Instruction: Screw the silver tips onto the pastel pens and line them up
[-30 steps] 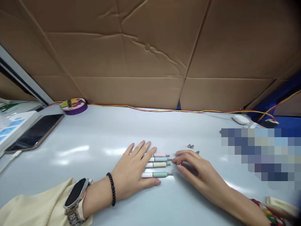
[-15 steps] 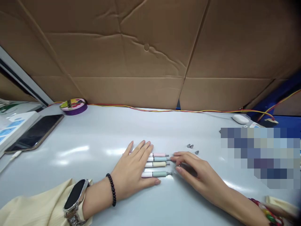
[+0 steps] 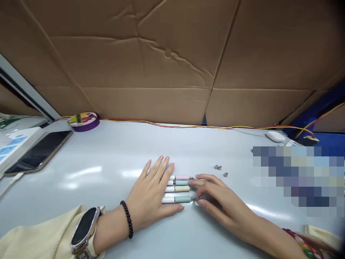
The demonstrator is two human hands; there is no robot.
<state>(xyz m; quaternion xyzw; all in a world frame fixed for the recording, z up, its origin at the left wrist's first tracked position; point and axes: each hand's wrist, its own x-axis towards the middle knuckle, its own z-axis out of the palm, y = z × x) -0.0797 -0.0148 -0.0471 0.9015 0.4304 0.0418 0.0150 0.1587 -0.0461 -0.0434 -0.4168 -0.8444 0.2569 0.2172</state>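
My left hand (image 3: 151,190) lies flat, fingers spread, across the white barrels of several pens set side by side. Their grips point right: a pink-grip pen (image 3: 182,177) farthest away, then a blue-grip pen (image 3: 182,182), a yellow-grip pen (image 3: 182,188) and, nearest me, a green-grip pen (image 3: 182,199). The barrels' left parts are hidden under the hand. With thumb and finger closed, my right hand (image 3: 225,201) pinches a small metal pen tip (image 3: 199,198) at the thin end of the green-grip pen. Its other fingers reach near the blue and pink pens' ends.
Several loose metal cone tips (image 3: 225,175) lie beyond my right hand. At left are a phone (image 3: 39,151) with a cable and a purple round tin (image 3: 84,122). A white rounded case (image 3: 275,136) sits at the back right, beside a blurred-out area. Cardboard (image 3: 148,72) walls the back.
My right hand has moved slightly left, bringing the small metal tip to the green-grip pen's end. The fingers of my left hand have shifted a little; the pens stay in place.
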